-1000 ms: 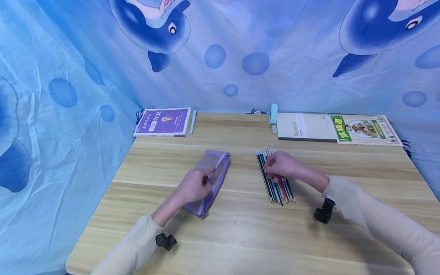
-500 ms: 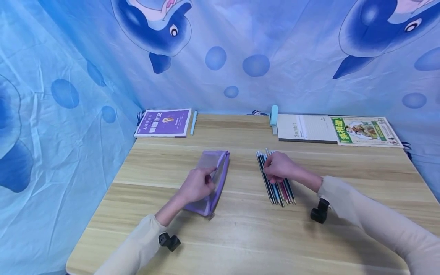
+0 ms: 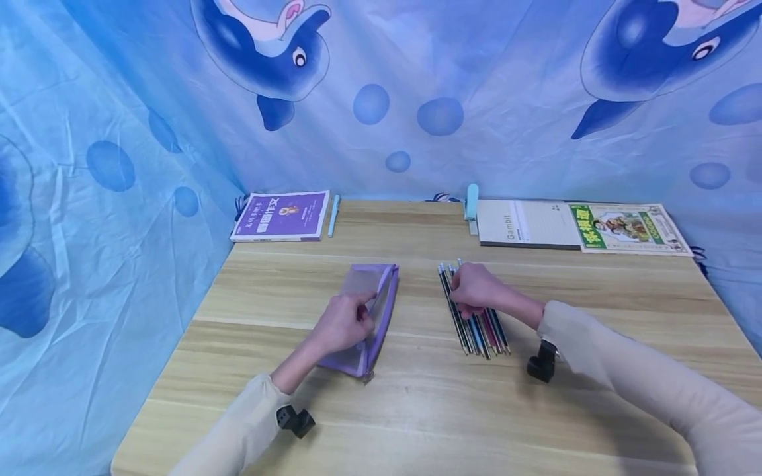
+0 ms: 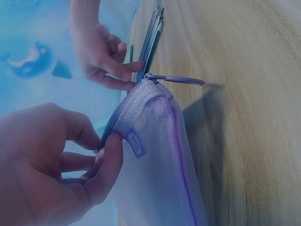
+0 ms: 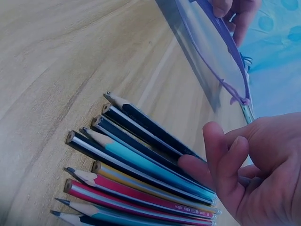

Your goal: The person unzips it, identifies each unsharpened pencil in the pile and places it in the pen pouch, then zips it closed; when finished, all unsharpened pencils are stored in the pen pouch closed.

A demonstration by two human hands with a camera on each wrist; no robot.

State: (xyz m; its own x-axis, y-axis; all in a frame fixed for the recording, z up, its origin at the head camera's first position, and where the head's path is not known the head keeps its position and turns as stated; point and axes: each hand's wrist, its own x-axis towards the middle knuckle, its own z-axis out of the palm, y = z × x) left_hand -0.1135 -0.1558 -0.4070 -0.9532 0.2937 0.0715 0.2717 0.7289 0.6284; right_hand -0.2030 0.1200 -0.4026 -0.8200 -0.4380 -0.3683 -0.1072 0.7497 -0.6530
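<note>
A purple mesh pencil pouch (image 3: 374, 309) lies on the wooden table, a little left of the middle. My left hand (image 3: 345, 322) pinches its open zipper edge (image 4: 123, 126) between thumb and fingers and holds the mouth raised. The zipper pull ring (image 4: 178, 80) sticks out at the pouch's end. To the right lies a row of several coloured pencils (image 3: 479, 328). My right hand (image 3: 472, 288) rests on their far ends with curled fingers. Its thumb and a fingertip (image 5: 192, 165) close on a blue pencil (image 5: 141, 157) in the row.
A purple book (image 3: 282, 215) and a light blue pen (image 3: 333, 215) lie at the back left. A blue clip (image 3: 471, 201), a Gambit notebook (image 3: 526, 224) and a green booklet (image 3: 628, 228) lie at the back right. Blue dolphin cloth surrounds the table (image 3: 417, 410).
My right hand has slid slightly left along the pencil ends. The left hand keeps its pinch on the pouch edge.
</note>
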